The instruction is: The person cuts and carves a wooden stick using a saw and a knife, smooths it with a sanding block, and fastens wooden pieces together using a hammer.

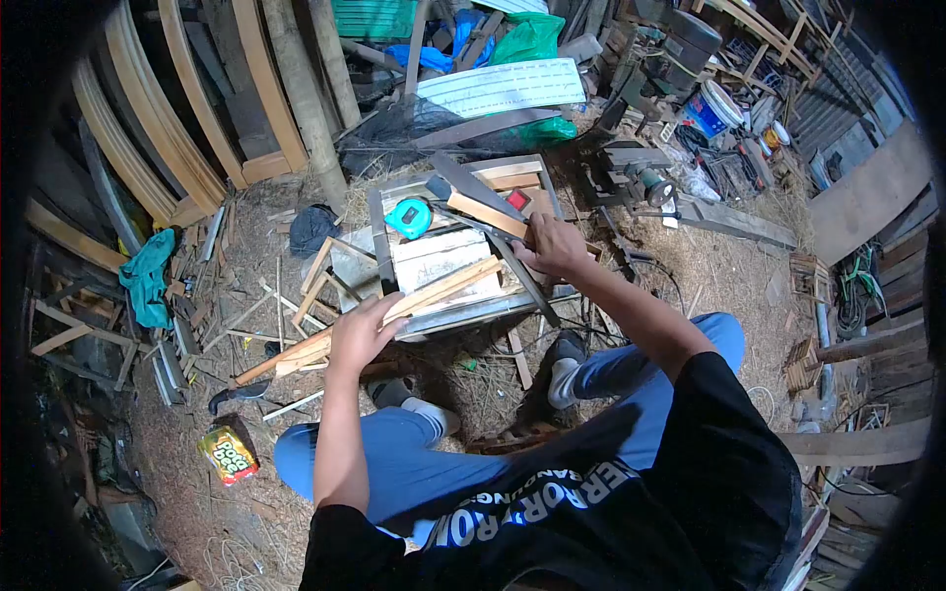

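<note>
My left hand (365, 333) is closed over long pale wooden strips (448, 289), which slant from the lower left up onto a low framed workbench (463, 320). My right hand (555, 246) is curled at the end of a short light wooden piece (488, 214); its fingertips are partly hidden. Dark flat blades lie close to it: a wide tapering one (471, 185) behind, and a narrow one (527, 284) pointing toward my knees. On the bench sit a turquoise tape measure (408, 218), a white board (443, 258) and a small red object (518, 200).
Wood offcuts (310, 295) litter the ground left of the bench, near a curved dark tool (236, 396) and a yellow snack packet (229, 455). Wooden frames (148, 108) lean at the left. A bench grinder-like machine (655, 187) and a paint bucket (711, 108) stand to the right.
</note>
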The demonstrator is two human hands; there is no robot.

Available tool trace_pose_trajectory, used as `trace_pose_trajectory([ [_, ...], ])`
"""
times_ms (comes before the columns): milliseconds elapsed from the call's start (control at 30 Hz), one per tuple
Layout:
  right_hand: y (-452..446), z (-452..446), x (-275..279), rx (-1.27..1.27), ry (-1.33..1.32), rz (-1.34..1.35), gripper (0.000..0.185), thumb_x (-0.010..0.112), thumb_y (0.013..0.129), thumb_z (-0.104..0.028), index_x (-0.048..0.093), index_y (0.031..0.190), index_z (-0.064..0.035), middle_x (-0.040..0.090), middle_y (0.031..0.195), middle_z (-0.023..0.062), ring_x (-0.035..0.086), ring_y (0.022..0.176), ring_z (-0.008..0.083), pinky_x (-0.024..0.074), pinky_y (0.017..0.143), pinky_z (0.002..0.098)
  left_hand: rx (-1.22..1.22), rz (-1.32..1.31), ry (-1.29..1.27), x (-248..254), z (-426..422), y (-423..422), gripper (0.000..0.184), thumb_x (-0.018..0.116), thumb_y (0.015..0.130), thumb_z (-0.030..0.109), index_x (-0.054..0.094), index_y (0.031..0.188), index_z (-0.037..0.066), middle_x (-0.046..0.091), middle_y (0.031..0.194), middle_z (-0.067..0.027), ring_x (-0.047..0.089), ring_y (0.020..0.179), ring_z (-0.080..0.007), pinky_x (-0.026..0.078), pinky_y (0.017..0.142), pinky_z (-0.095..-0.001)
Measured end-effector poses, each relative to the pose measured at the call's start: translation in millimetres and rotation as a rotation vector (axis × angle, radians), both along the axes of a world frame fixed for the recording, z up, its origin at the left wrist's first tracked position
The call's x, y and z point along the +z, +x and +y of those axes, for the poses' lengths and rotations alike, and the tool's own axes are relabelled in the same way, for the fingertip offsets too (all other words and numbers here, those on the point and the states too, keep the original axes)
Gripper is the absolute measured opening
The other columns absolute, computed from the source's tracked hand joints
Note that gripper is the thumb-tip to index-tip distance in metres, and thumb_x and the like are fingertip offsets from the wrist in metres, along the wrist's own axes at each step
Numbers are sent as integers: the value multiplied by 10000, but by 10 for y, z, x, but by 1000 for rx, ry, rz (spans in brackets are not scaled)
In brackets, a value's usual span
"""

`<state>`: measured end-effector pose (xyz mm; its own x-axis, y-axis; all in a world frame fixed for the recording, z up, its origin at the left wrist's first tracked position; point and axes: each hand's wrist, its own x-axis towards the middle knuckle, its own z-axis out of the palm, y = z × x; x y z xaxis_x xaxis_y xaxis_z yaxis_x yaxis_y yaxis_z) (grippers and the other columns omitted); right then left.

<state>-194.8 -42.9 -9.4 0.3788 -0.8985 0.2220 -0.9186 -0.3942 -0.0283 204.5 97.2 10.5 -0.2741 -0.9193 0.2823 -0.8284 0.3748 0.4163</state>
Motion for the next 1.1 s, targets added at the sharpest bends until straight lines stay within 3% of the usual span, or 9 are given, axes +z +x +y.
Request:
trace_pose_trajectory([
  [267,-307,-53,159,-121,151,-315,607,621,965,-634,574,1099,-44,736,890,223,727,828,460,562,709,556,39,-20,82,106,-12,-62,457,751,944,438,722,1338,209,724,1021,-134,725,888,-380,581,755,-487],
  [400,-645,-148,144,-184,87,-361,578,622,974,-628,586,1060,-58,735,905,225,714,830,474,553,702,568,19,-19,71,85,-45,-134,445,760,939,418,724,1333,212,698,960,-128,718,860,-381,572,730,-490],
  [567,-1083,-58,162,-393,189,-410,618,587,978,-660,599,1090,-53,741,922,210,734,909,437,558,788,535,18,-64,50,159,-80,-277,438,775,935,354,726,1334,181,686,991,-127,703,915,-356,554,797,-462],
  [700,-1358,-8,-129,-533,195,-476,658,562,975,-681,653,1070,-36,751,960,245,734,915,452,560,830,547,-35,-115,-57,153,-206,-438,396,769,934,305,746,1291,134,642,938,-118,657,944,-344,547,816,-474],
  [733,-1407,2,-212,-560,187,-484,667,556,975,-685,663,1061,-33,753,967,254,734,914,456,560,836,550,-31,-123,-33,121,-235,-474,390,769,932,285,750,1286,124,628,986,-108,628,996,-333,517,883,-469],
  [867,-1629,-7,-511,-650,256,-381,714,522,974,-702,676,1050,-9,752,971,281,738,933,477,570,846,550,-32,-119,-66,97,-307,-677,421,786,914,243,736,1320,143,612,1080,-100,598,1062,-325,472,950,-469],
  [1100,-1966,-32,-1873,-697,249,-252,774,498,994,-711,660,1078,42,746,898,295,751,869,475,592,785,568,-1,-224,-84,-82,-471,-1012,447,785,912,215,711,1349,158,592,1173,-130,550,1154,-356,427,1014,-482],
])
